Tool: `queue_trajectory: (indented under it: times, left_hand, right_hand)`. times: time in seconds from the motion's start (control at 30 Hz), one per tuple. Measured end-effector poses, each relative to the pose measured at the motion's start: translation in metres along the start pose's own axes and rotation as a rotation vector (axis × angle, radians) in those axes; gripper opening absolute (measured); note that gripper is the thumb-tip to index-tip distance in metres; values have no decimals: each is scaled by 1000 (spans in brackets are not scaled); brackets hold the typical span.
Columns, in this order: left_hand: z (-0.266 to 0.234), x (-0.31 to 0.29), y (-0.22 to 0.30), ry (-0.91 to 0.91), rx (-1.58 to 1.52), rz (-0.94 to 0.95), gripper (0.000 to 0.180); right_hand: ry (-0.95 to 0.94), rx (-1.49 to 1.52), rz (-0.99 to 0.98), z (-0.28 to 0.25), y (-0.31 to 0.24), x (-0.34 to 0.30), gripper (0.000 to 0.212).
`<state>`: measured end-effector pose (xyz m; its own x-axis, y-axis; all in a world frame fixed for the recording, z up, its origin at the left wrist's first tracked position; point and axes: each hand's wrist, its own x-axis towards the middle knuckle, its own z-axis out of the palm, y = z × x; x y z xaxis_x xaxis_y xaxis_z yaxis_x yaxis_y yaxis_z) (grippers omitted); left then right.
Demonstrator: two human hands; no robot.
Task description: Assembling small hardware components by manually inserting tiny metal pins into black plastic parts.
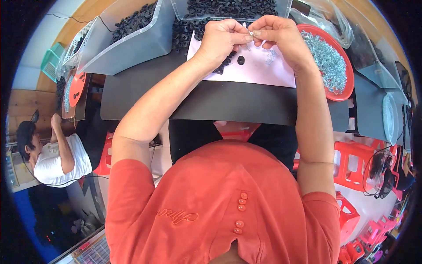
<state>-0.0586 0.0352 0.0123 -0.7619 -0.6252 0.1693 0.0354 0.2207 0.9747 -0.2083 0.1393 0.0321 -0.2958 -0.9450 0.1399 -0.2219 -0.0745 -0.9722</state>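
Wearing a red shirt (224, 193) nearest to the camera, below the pale sheet (263, 75). Reaching with both bare forearms (165, 99) from there up to the sheet. Holding the left hand (222, 38) and the right hand (281, 38) close together above the upper part of the sheet, with the fingers (239, 38) of both closed in a pinch. Gripping, just between the meeting fingertips (257, 33), a tiny pale piece (251, 34); being unable to tell its exact kind or shape, because of small size. Curling the other fingers of the right hand inward, just below this piece. Seeing on the sheet, below the hands, one black round part (241, 60), lying apart from the fingers; also a small heap of black parts (223, 67) near the left forearm, and a few silvery springs (271, 56) near the right wrist. Having a red bowl (350, 74) full of silvery springs just right of the sheet, a clear bin (136, 55) of black parts to its left, and another clear bin (187, 18) beyond its top edge. Noticing also, far left of the sheet, a person (61, 162) in a white shirt.
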Motion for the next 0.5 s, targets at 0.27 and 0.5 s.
queue_trajectory:
  times: [0.27,0.5]
  left_hand:
    - [3,6,-2,7,90,45,11]
    - [6,10,-10,17,155,71,10]
  right_hand:
    - [12,-65,-11,1,-1,0,14]
    - [25,-33,-44,-2,8,4,18]
